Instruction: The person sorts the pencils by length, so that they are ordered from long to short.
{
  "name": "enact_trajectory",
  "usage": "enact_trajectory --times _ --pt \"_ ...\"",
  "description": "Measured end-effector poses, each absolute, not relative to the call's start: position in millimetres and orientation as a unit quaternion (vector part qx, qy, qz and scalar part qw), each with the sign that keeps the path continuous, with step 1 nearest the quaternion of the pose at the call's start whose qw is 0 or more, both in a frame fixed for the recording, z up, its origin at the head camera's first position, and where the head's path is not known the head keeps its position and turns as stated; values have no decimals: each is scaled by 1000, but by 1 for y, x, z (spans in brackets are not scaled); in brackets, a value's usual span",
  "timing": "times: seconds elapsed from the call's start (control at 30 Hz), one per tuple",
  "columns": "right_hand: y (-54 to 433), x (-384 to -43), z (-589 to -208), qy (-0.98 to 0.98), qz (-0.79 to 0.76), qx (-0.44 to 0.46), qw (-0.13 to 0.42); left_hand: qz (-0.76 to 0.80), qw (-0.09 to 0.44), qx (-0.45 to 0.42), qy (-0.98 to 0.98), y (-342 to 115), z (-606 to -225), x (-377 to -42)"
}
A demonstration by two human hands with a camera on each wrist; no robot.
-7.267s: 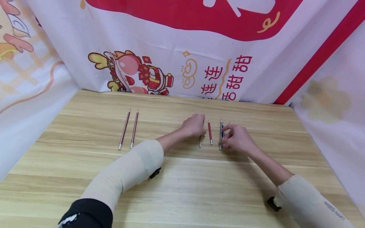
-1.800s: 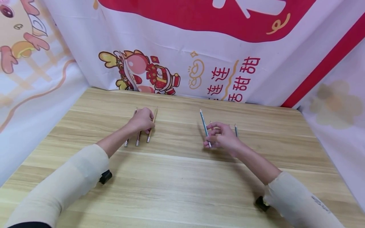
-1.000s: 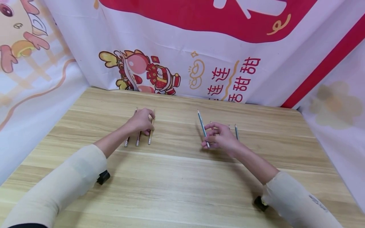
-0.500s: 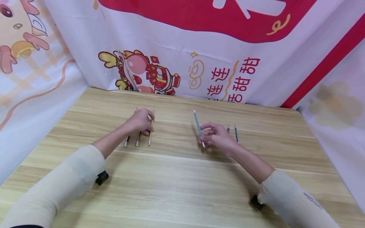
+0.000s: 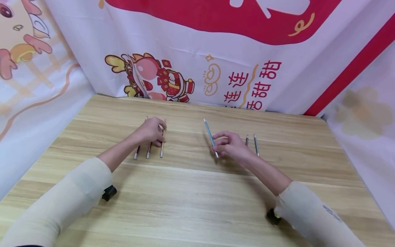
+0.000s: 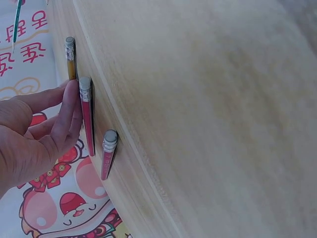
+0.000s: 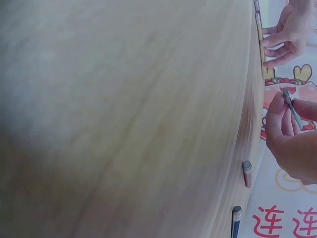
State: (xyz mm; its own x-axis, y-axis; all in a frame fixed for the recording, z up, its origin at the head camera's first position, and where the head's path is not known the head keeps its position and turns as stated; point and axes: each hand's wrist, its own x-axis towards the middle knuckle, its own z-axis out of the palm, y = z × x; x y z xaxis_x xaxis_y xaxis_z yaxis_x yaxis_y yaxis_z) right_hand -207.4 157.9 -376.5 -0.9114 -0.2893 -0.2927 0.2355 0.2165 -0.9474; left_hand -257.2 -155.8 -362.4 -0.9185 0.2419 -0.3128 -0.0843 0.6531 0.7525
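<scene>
My left hand (image 5: 152,131) has its thumb and fingers at a yellow pencil (image 5: 163,145) that lies on the table, pinching it. Beside it lie two dark red pencils (image 5: 149,151) (image 5: 137,152), partly covered by this hand; in the left wrist view their eraser ends (image 6: 85,89) (image 6: 110,140) show. My right hand (image 5: 229,145) holds a teal pencil (image 5: 210,133) between thumb and fingers, raised off the table and tilted, its point away from me. In the right wrist view, a reddish pencil (image 7: 247,176) lies beneath this hand.
To the right of my right hand lie a dark pencil (image 5: 247,140) and a blue-grey pencil (image 5: 256,144). The wooden table (image 5: 185,199) ends at a printed cloth (image 5: 191,44) behind, with cloth on both sides too.
My right hand has carried the teal pencil leftward, uncovering the dark pencil. My left hand, earlier at the middle pencils, has brought the yellow pencil beside the dark red ones and lowered it.
</scene>
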Motion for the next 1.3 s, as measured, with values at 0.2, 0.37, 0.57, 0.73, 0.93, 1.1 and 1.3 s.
enact_trajectory --times 0.2,0.37,0.57,0.73,0.93,1.1,1.3 --pt "153 -210 -375 751 -627 -12 208 415 197 42 887 -157 -363 -258" --pt "149 -212 -374 752 -623 -2 214 423 198 43 883 -157 -362 -257" --pt "142 -215 -376 739 -637 -6 220 424 197 42 883 -158 -364 -258" --pt "134 -217 -377 732 -645 -16 217 428 197 38 881 -157 -363 -257" --pt "125 -219 -377 734 -644 -19 218 434 194 39 879 -158 -365 -257" --pt "118 -221 -376 736 -640 -20 218 438 193 38 877 -159 -365 -258" --pt "111 -225 -377 738 -633 -14 231 453 196 32 869 -161 -366 -257"
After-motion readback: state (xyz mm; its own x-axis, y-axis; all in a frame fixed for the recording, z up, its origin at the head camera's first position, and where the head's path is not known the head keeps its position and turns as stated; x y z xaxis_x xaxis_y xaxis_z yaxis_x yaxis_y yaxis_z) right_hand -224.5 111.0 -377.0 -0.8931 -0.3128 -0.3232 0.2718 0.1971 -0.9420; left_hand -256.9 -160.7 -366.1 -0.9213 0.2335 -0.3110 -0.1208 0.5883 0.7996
